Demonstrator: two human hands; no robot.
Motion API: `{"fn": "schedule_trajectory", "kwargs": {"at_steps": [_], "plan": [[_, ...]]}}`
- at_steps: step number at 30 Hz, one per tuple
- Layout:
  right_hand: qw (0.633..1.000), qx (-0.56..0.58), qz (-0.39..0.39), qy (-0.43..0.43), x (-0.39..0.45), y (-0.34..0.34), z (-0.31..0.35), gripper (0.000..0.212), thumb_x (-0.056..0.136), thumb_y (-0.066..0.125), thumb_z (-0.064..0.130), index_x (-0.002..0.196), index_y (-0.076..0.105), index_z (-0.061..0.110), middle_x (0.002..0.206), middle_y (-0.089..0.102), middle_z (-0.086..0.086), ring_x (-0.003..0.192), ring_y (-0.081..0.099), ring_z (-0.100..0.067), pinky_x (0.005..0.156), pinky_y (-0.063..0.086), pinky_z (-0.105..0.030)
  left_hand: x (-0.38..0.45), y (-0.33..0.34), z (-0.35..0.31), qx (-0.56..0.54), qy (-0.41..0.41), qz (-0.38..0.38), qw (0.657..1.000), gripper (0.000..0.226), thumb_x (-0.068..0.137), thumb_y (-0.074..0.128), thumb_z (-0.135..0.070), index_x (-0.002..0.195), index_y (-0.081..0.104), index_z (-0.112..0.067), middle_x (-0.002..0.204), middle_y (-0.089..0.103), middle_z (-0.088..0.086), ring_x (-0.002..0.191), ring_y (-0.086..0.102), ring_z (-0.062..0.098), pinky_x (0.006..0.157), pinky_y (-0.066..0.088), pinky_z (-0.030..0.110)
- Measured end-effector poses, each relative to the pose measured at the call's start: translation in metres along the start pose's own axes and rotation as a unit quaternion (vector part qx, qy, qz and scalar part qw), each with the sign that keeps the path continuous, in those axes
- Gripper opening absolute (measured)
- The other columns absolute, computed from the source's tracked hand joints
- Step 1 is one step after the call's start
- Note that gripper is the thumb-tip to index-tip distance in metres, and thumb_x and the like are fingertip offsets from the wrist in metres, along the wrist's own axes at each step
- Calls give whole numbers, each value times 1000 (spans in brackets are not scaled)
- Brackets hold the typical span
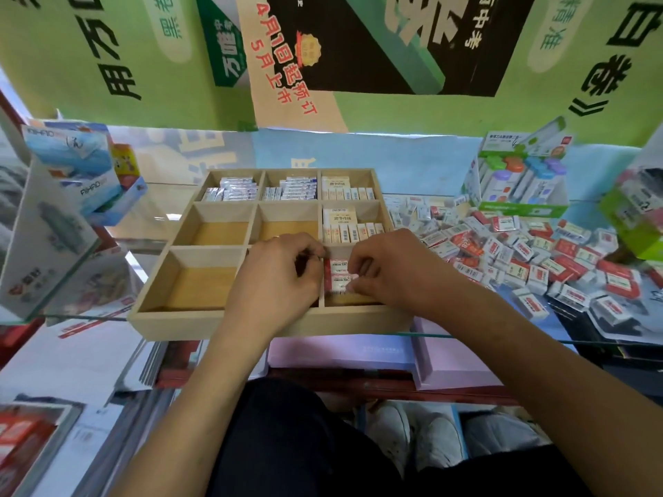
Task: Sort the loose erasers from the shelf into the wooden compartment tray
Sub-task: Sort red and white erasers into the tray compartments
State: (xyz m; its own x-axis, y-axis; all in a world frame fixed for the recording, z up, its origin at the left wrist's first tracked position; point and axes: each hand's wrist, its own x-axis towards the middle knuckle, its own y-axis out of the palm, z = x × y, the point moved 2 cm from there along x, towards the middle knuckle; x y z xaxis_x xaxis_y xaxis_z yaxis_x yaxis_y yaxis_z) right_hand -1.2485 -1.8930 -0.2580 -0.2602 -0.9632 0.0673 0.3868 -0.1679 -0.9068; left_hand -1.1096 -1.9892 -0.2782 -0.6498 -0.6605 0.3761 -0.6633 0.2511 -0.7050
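Observation:
A wooden compartment tray (186,322) with nine cells sits on the glass shelf. The back row and the middle right cell hold rows of wrapped erasers (335,190). In the front right cell lie red-and-white 2B erasers (339,276). My left hand (276,278) hovers over the front middle cell, fingers curled at the divider, touching those erasers. My right hand (387,269) pinches them from the right side. A big pile of loose erasers (520,256) covers the shelf to the right of the tray.
A display box of correction tapes (520,181) stands behind the pile. Blue AIHAO boxes (82,166) stand at the left. A green box (635,217) is at the far right. The shelf's glass edge (466,337) runs in front of the tray.

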Motion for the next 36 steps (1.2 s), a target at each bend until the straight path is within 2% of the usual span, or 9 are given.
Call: {"fn": "schedule_trajectory", "kwargs": {"at_steps": [5, 9, 12, 17, 19, 24, 28, 33, 36], "plan": [[988, 104, -111, 13, -39, -31, -11, 8, 83, 73, 18, 89, 73, 22, 84, 69, 12, 79, 62, 2, 73, 48, -6, -9, -1, -18, 0, 67, -54, 996, 20, 82, 58, -19, 94, 73, -23, 90, 70, -10, 80, 62, 6, 73, 46, 20], [979, 128, -146, 57, -76, -49, -40, 8, 82, 74, 19, 88, 73, 25, 79, 69, 16, 77, 63, 4, 72, 50, -11, -14, 13, -48, -44, 108, -4, 993, 23, 79, 60, -17, 97, 74, -22, 92, 70, -12, 82, 58, -7, 76, 42, 8], [970, 141, -168, 102, -98, -59, -70, 7, 81, 76, 18, 86, 73, 23, 78, 69, 16, 73, 63, 5, 66, 46, -5, -5, 29, -69, -30, 124, 49, 991, 22, 80, 62, -17, 97, 74, -23, 92, 71, -12, 82, 60, -1, 75, 40, 4], [945, 169, -227, 164, -128, -71, -114, 7, 82, 74, 14, 82, 72, 21, 75, 70, 12, 69, 64, 1, 62, 46, -6, 14, 62, -107, 18, 149, 136, 979, 27, 81, 54, -30, 101, 72, -28, 98, 71, -8, 91, 63, 11, 82, 51, 31], [937, 165, -242, 190, -141, -73, -132, 8, 83, 72, 14, 82, 71, 23, 75, 69, 12, 69, 64, 0, 61, 45, -6, 19, 78, -122, 27, 163, 160, 973, 27, 82, 55, -31, 103, 71, -27, 100, 70, -6, 94, 63, 14, 83, 51, 34], [922, 127, -275, 243, -171, -75, -168, 11, 84, 71, 13, 80, 67, 22, 74, 68, 7, 66, 61, -2, 56, 44, -8, 29, 121, -149, 78, 177, 192, 962, 24, 85, 59, -23, 106, 70, -27, 110, 68, -2, 101, 60, 19, 84, 50, 35], [909, 68, -300, 282, -190, -76, -189, 3, 85, 69, 16, 89, 70, 17, 88, 67, 3, 77, 59, -9, 68, 45, -22, 28, 150, -173, 56, 201, 210, 955, 22, 86, 60, -21, 106, 69, -27, 109, 67, -3, 101, 58, 17, 83, 47, 32], [914, 44, -236, 327, -205, -70, -214, 34, 84, 71, 28, 116, 65, 17, 114, 60, -4, 92, 60, -17, 76, 41, -23, 36, 188, -208, 69, 224, 240, 942, 23, 91, 54, -21, 111, 66, -23, 112, 65, -1, 105, 57, 20, 86, 48, 35], [912, 71, -245, 321, -215, -67, -221, 35, 86, 70, 26, 119, 63, 15, 114, 60, -6, 93, 59, -16, 81, 44, -22, 51, 207, -218, 127, 218, 230, 940, 24, 90, 55, -22, 112, 65, -22, 112, 65, 5, 103, 58, 26, 76, 45, 31]]}}
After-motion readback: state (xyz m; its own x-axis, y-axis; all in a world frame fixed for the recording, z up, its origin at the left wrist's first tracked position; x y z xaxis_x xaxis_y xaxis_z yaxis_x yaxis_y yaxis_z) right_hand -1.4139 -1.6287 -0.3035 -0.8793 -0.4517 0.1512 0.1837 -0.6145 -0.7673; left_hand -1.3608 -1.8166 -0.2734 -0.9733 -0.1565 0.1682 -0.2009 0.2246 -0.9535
